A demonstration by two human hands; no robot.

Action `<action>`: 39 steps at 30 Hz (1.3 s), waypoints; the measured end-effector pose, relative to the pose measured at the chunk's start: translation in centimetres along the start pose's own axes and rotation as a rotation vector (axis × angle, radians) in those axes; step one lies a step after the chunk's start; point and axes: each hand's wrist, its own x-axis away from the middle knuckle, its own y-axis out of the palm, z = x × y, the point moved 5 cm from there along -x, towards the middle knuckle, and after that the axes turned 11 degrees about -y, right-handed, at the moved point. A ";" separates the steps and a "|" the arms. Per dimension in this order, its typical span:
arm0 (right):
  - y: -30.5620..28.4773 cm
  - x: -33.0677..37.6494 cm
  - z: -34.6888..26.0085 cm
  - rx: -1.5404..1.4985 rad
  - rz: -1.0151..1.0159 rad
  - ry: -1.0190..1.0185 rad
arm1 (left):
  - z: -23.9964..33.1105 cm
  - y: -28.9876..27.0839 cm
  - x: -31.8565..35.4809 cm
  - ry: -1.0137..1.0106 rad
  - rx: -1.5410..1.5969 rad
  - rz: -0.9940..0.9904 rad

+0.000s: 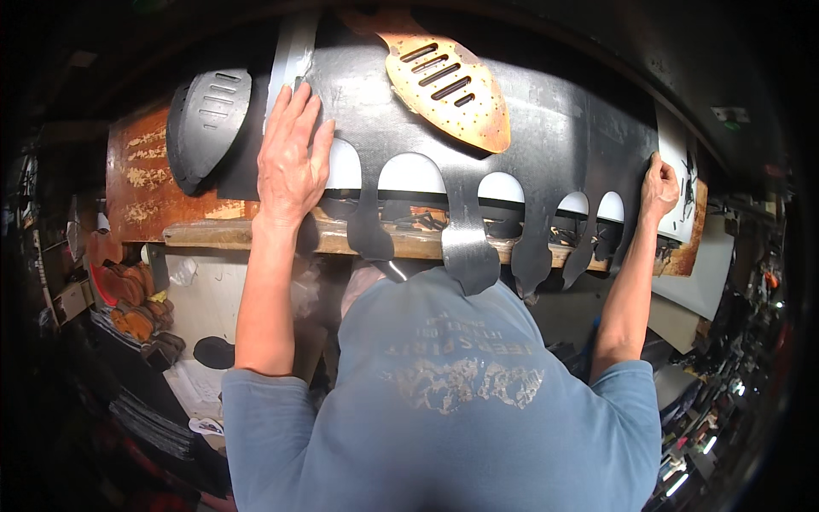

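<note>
Pressing flat on the black sheet, the left hand lies with fingers spread wide near its far-left corner. The right hand pinches the sheet's right edge, fingers curled around it. It drapes over the wooden worktop, cut-out tongues hanging off the near edge. It looks limp and light, probably rubber or leather; best held by its edges.
</note>
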 end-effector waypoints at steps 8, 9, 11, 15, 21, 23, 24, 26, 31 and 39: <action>0.4 -0.2 0.2 -0.023 0.017 -0.011 | 0.0 0.0 -0.2 -0.030 0.022 0.005; 0.5 -0.1 0.3 -0.037 0.026 -0.022 | -0.1 0.1 -0.1 -0.034 0.027 0.003; 0.6 -0.2 0.5 0.005 0.024 -0.014 | -0.1 0.1 -0.1 -0.037 0.024 0.004; 0.0 0.2 -1.6 0.009 0.019 -0.089 | -0.1 -0.1 -0.2 -0.043 0.026 0.011; -3.0 9.2 -11.8 -0.291 -0.053 -0.433 | -0.4 0.0 0.0 -0.054 -0.010 0.026; -3.1 14.2 -15.9 -0.340 -0.159 -0.771 | -0.5 0.0 0.1 -0.039 -0.073 0.067; -3.0 16.6 -17.6 -0.182 -0.210 -1.026 | -0.6 0.1 0.0 -0.044 -0.067 0.060; -3.3 16.8 -18.3 -0.256 -0.196 -0.994 | -0.7 0.2 -0.2 -0.059 -0.069 0.054; -2.5 16.5 -18.7 -0.203 -0.117 -0.987 | -0.4 0.0 -0.7 0.011 -0.084 0.130; -1.7 16.8 -17.7 -0.237 0.041 -0.868 | -1.2 0.4 -0.7 -0.075 -0.134 0.100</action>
